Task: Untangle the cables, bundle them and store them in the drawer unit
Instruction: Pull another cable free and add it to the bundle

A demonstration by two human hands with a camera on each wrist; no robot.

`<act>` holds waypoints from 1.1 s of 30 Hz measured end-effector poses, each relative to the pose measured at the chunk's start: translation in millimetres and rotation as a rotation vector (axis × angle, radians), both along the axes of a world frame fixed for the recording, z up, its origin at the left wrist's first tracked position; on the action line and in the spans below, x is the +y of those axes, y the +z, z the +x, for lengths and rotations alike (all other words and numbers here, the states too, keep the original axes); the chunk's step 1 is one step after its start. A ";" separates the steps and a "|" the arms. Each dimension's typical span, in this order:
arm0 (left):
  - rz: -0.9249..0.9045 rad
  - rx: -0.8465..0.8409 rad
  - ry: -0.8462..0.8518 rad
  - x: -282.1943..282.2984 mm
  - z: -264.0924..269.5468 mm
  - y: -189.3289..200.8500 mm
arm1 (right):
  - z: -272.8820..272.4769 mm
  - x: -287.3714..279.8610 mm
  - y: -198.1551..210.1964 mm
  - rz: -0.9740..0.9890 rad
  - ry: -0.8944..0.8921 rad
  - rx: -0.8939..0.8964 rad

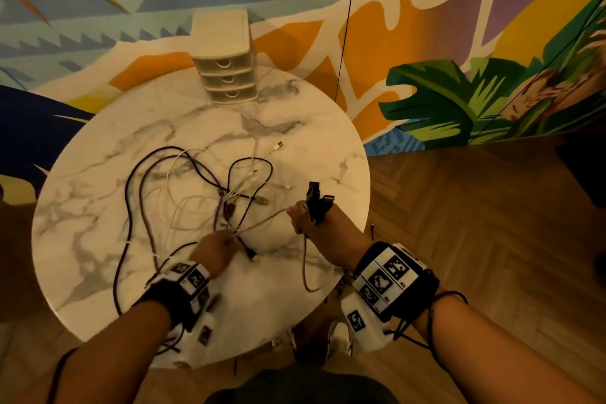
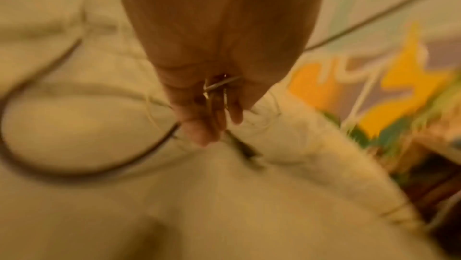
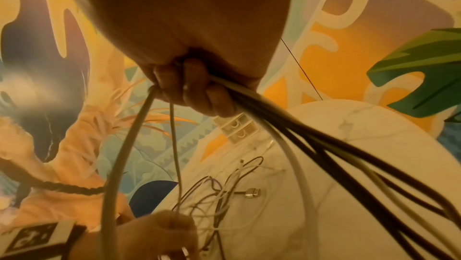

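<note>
1. Dark maroon and white cables (image 1: pixel 203 193) lie in a loose tangle on the marble table (image 1: pixel 98 174), spread from its centre toward the left edge, with a knot of plugs near the middle.
2. One pale cable (image 1: pixel 262 223) is stretched taut between the two hands, its long axis running from the knot rightward and slightly toward the far edge.
3. The left hand (image 1: pixel 214 251) is closed in a pinch on strands at the near side of the knot; it is judged the nearer hand for working the knot loose.
4. The right hand (image 1: pixel 313 226), near the right edge, is curled round the pale cable and a bunch of black straps (image 1: pixel 316 202), whose ends stick up above it.
5. The drawer unit (image 1: pixel 226 59) stands at the far edge, all three drawers closed, well apart from both hands.
6. The left wrist view, though blurred, shows thin strands crossing between the fingers (image 2: pixel 199 118), which the head view hides.
7. The right wrist view shows several dark and pale cords fanning out of the closed fist (image 3: pixel 199 95).
</note>
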State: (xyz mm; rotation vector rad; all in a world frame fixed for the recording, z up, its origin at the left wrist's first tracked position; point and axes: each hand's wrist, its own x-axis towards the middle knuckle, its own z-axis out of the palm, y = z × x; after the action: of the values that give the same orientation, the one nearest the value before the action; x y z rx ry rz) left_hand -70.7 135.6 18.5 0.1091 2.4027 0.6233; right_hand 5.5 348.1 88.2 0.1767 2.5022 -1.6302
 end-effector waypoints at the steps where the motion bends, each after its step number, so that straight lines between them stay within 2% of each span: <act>1: -0.073 0.132 0.011 -10.7 -15.1 -0.6 | -0.1 2.0 -3.7 -0.001 -0.005 -0.001; 4: -0.086 0.450 0.177 -40.6 -52.8 10.1 | 0.8 10.0 -8.2 -0.024 -0.089 0.002; 5: -0.097 0.466 0.210 -50.3 -58.4 5.8 | 0.7 14.5 -7.5 -0.050 -0.118 0.016; 6: -0.121 0.404 0.195 -59.9 -58.4 -1.8 | 1.4 19.3 -4.2 -0.058 -0.127 0.031; 8: -0.217 0.157 0.070 -69.5 -47.0 -20.2 | 1.9 28.8 -0.1 -0.008 -0.132 0.049; 10: -0.231 0.069 -0.009 -66.4 -45.7 -22.4 | 1.8 35.9 0.2 0.015 -0.143 0.047; 12: -0.094 0.022 0.009 -51.3 -53.6 0.4 | -1.0 40.3 -2.6 -0.002 -0.175 0.014; 15: 0.142 -0.078 -0.040 -19.9 -56.7 56.1 | -8.0 48.3 -9.8 0.070 -0.220 -0.032; 17: 0.353 0.000 -0.009 -1.3 -51.6 87.8 | -13.2 55.6 -18.7 0.134 -0.249 -0.053; 18: 0.445 0.072 0.065 5.1 -48.9 98.5 | -15.2 59.0 -23.2 0.174 -0.266 -0.063; 20: 0.524 0.277 0.166 13.0 -45.9 110.8 | -16.7 64.8 -25.7 0.223 -0.316 -0.076; 23: 0.359 0.522 0.065 16.5 -44.6 112.8 | -15.1 65.4 -14.3 0.131 -0.403 -0.040; 26: 0.179 0.543 -0.013 18.9 -42.8 107.6 | -13.8 55.0 0.0 0.004 -0.444 0.052; 30: -0.012 0.560 -0.091 40.4 -22.8 115.6 | -9.7 36.4 23.6 -0.170 -0.377 0.124; 33: -0.168 0.614 -0.350 66.0 4.7 120.9 | -6.1 14.4 27.9 -0.164 -0.248 0.020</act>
State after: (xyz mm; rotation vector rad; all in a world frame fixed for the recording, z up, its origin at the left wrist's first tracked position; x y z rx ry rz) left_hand -65.9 201.7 139.4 0.7232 2.9022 0.2379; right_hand -0.7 362.5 116.2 0.4689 2.4252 -1.9293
